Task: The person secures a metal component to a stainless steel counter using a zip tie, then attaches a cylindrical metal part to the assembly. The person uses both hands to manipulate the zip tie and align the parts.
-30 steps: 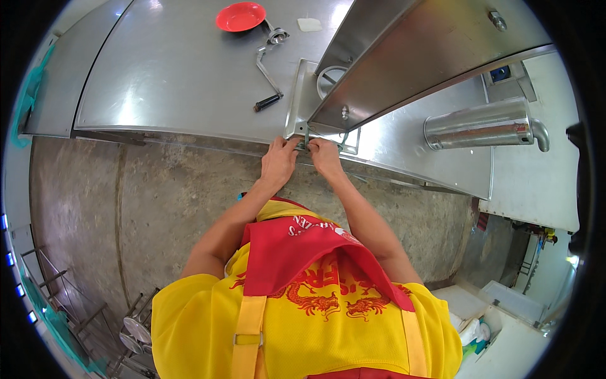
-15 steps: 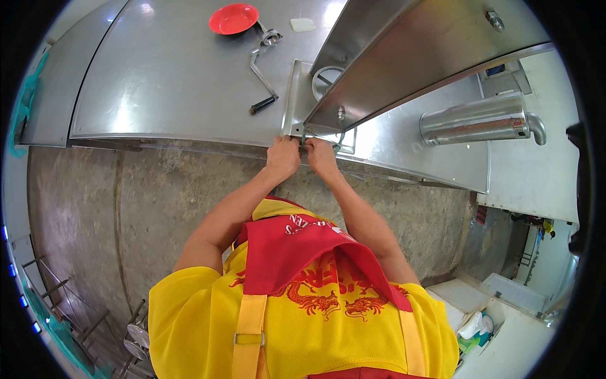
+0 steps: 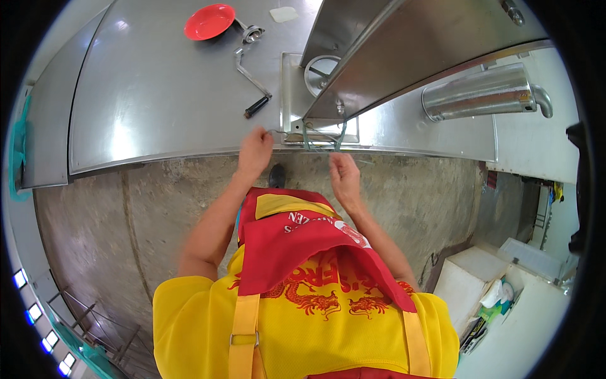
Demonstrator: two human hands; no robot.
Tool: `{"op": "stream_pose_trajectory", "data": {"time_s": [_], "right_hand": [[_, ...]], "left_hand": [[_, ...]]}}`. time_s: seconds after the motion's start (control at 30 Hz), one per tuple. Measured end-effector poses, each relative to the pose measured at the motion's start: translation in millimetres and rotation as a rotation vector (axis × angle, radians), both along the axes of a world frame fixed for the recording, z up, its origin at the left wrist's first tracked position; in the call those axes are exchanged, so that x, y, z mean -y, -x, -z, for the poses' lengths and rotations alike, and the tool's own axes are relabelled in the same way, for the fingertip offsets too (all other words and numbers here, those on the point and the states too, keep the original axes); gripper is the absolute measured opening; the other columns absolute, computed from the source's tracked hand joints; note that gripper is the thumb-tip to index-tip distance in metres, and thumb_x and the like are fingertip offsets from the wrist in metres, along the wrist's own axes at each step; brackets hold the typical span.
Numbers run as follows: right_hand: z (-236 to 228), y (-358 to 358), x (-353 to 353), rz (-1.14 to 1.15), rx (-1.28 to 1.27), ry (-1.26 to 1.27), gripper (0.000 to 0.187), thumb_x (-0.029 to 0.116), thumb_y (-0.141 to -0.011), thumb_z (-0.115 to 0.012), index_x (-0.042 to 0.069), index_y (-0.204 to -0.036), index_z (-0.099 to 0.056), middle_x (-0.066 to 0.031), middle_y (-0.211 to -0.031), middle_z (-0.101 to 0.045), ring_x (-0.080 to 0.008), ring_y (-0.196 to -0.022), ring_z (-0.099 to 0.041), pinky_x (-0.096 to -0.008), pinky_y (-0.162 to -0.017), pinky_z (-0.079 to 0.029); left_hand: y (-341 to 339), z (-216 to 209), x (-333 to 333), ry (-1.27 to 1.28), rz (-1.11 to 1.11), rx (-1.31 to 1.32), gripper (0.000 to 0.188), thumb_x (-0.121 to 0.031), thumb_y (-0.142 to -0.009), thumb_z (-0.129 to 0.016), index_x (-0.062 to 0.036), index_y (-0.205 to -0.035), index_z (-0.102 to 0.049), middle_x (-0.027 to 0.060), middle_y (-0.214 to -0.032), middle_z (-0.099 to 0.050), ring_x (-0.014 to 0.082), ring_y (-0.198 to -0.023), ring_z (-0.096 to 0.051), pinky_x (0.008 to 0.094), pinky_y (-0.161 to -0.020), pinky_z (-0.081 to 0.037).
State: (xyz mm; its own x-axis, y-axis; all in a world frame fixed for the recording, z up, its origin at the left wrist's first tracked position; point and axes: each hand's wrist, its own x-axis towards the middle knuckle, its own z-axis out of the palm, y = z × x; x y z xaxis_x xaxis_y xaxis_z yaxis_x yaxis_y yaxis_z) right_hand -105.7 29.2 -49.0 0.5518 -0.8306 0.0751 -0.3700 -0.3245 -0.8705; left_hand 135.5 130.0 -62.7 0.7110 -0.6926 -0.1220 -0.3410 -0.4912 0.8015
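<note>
A thin greenish cord [image 3: 323, 140] is looped around the foot of a tall stainless steel machine [image 3: 385, 69] at the table's front edge. My left hand [image 3: 255, 153], left of that foot, is closed in a pinch on one strand of the cord, which runs rightward from the fingers. My right hand [image 3: 344, 175] is just in front of the edge, its fingers pinched together at another strand; the exact grip there is small and faint. Beyond my left hand lies a metal crank [image 3: 252, 79] with a black handle [image 3: 257, 107], apart from the fingers.
On the steel table [image 3: 145, 107] sit a red bowl [image 3: 209, 23], a metal ring-shaped part [image 3: 252, 34] and a white flat piece [image 3: 283, 14]. A steel cylinder with a bent spout [image 3: 476, 93] lies to the right. A round metal wheel [image 3: 320, 74] shows beside the machine.
My hands have moved apart from close together at the machine's foot, the left going left and the right going right and nearer me, drawing out the cord. The view has shifted slightly.
</note>
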Motion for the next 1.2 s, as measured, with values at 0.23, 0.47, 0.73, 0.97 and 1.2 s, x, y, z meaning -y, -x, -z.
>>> {"op": "stream_pose_trajectory", "data": {"time_s": [0.23, 0.47, 0.73, 0.97, 1.2], "right_hand": [[3, -10, -33, -0.269, -0.048, -0.113, 0.021, 0.004, -0.092, -0.065, -0.004, -0.111, -0.064, -0.0170, -0.098, -0.063, -0.0330, -0.083, -0.065, -0.0370, -0.075, -0.053], [-23, -51, -29, -0.190, 0.062, 0.134, 0.035, 0.006, -0.093, -0.063, -0.003, -0.127, -0.057, -0.0210, -0.123, -0.056, -0.0360, -0.109, -0.058, -0.0399, -0.095, -0.047], [8, -102, -14, -0.350, 0.135, 0.245, 0.010, 0.012, -0.088, -0.066, 0.002, -0.088, -0.065, -0.0128, -0.091, -0.067, -0.0375, -0.090, -0.060, -0.0456, -0.076, -0.046], [-9, -131, -27, -0.168, 0.150, -0.066, 0.013, 0.014, -0.089, -0.065, 0.001, -0.088, -0.068, -0.0166, -0.080, -0.067, -0.0405, -0.078, -0.062, -0.0456, -0.070, -0.048], [-19, -155, -46, 0.116, 0.124, 0.011, 0.011, 0.012, -0.088, -0.067, 0.001, -0.088, -0.070, -0.0170, -0.079, -0.067, -0.0394, -0.075, -0.062, -0.0442, -0.070, -0.049]], "left_hand": [[-10, -22, 17, 0.576, -0.306, -0.912, 0.022, -0.022, -0.104, -0.051, -0.0033, -0.099, -0.062, 0.0087, -0.086, -0.066, 0.0186, -0.083, -0.065, 0.0367, -0.084, -0.057], [6, -58, 15, 0.633, -0.196, -1.119, 0.033, -0.026, -0.107, -0.046, -0.0038, -0.086, -0.058, 0.0001, -0.063, -0.044, 0.0151, -0.061, -0.048, 0.0334, -0.075, -0.052], [-17, -63, 19, 0.385, -0.026, -1.223, 0.054, -0.039, -0.104, -0.050, -0.0175, -0.058, -0.032, -0.0034, -0.051, -0.022, 0.0124, -0.045, -0.024, 0.0320, -0.048, -0.024], [-61, -91, 32, 0.188, 0.184, -1.201, 0.056, -0.038, -0.103, -0.051, -0.0155, -0.056, -0.034, -0.0027, -0.049, -0.026, 0.0118, -0.043, -0.023, 0.0325, -0.045, -0.019], [-83, -102, 43, 0.165, 0.353, -1.121, 0.055, -0.033, -0.104, -0.050, -0.0137, -0.056, -0.035, -0.0019, -0.049, -0.028, 0.0130, -0.044, -0.023, 0.0329, -0.048, -0.021]]}}
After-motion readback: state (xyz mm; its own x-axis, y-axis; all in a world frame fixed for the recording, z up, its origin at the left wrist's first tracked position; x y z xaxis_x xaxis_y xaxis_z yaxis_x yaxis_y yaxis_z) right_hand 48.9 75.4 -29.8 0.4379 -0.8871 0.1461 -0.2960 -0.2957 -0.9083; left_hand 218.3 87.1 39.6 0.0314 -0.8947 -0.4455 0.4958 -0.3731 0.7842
